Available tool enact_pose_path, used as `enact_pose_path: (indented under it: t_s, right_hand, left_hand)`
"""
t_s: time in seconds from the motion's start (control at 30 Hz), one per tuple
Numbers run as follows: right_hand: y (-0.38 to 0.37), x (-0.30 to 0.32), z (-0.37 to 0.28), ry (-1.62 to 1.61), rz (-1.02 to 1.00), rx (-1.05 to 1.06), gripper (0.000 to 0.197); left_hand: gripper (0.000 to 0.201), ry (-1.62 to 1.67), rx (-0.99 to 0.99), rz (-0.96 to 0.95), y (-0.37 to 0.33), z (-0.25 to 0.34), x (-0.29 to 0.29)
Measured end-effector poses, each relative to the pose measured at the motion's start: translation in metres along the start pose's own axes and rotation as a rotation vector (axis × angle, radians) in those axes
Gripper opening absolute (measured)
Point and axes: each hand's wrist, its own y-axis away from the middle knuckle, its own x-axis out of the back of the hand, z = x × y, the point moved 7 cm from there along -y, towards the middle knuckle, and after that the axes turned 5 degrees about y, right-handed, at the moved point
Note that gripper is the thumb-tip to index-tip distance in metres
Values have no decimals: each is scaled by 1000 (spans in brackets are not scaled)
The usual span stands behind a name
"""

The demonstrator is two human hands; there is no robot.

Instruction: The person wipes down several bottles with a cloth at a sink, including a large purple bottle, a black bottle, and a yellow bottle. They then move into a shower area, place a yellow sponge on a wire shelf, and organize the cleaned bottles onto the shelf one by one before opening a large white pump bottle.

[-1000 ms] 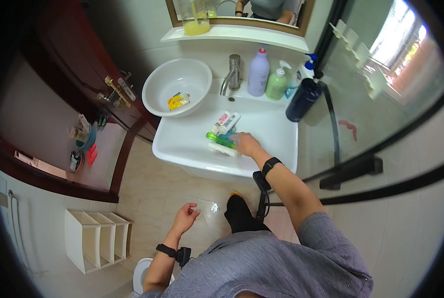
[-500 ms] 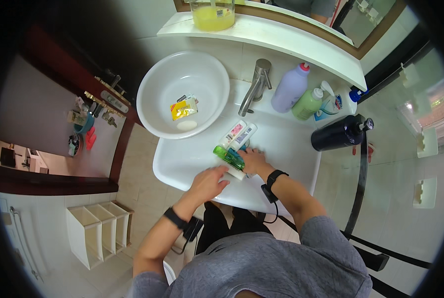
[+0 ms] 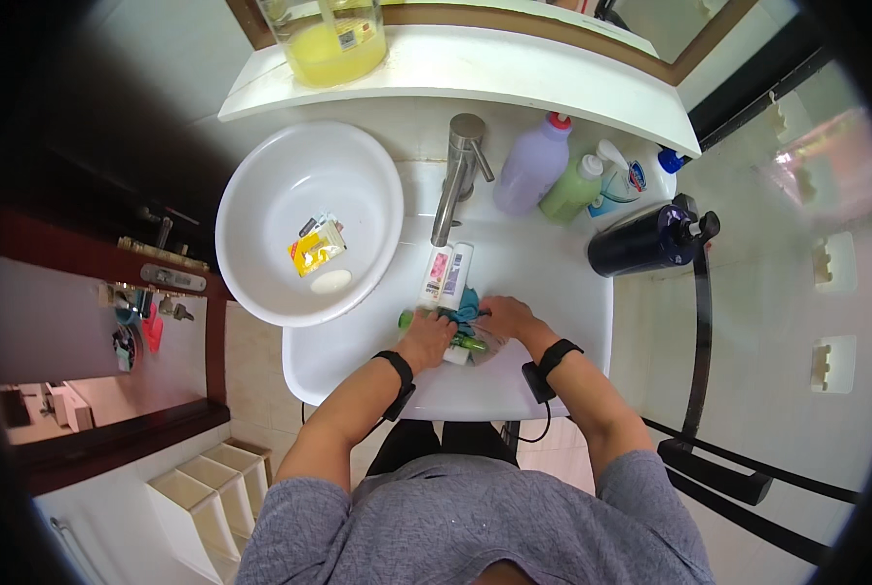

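In the white sink (image 3: pixel 348 375), my left hand (image 3: pixel 426 339) lies over a green bottle (image 3: pixel 472 343), its fingers curled around the middle. My right hand (image 3: pixel 509 319) is closed at the right edge of a crumpled teal cloth (image 3: pixel 467 307); its fingertips are partly hidden. Two white bottles, one with a pink-printed label (image 3: pixel 436 275) and one with a purple-printed label (image 3: pixel 458 273), lie side by side beyond the hands. A white item (image 3: pixel 455 357) shows below the green bottle, beside something see-through (image 3: pixel 487 349) that I cannot make out.
A white basin (image 3: pixel 260 263) holds a yellow packet (image 3: pixel 315 250) and white soap (image 3: pixel 331 282). Behind the sink are a faucet (image 3: pixel 452 190), a lilac bottle (image 3: pixel 533 168), a green pump bottle (image 3: pixel 572 191) and a dark pump bottle (image 3: pixel 640 241). A pitcher of yellow liquid (image 3: pixel 333 54) stands on the shelf (image 3: pixel 514 78).
My left hand has come onto the green bottle. My right hand has shifted off it to the cloth's right side. The white bottles lie more upright in view; the whole view has shifted.
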Motion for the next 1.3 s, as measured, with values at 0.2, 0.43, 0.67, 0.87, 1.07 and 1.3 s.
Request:
enact_pose_path:
  t_s: [0.2, 0.43, 0.67, 0.87, 1.07, 1.3]
  right_hand:
    - [-35, 1, 5, -267, 348, -74, 43]
    - [-84, -26, 12, -805, 472, -304, 49]
    - [-100, -32, -8, -1018, 363, -213, 47]
    - [-97, -37, -17, -777, 448, -339, 49]
    - [-56, -38, -34, -1376, 295, -163, 49]
    - [35, -27, -50, -1669, 2, -41, 53]
  left_hand:
    - [55, 310, 136, -232, 25, -33, 9]
    - [64, 928, 581, 94, 43, -77, 37]
    - [60, 994, 681, 422, 5, -102, 26]
    - [57, 1373, 676, 312, -17, -102, 11]
    - [60, 1661, 443, 371, 1, -92, 20]
    - [61, 1322, 79, 211, 45, -26, 64]
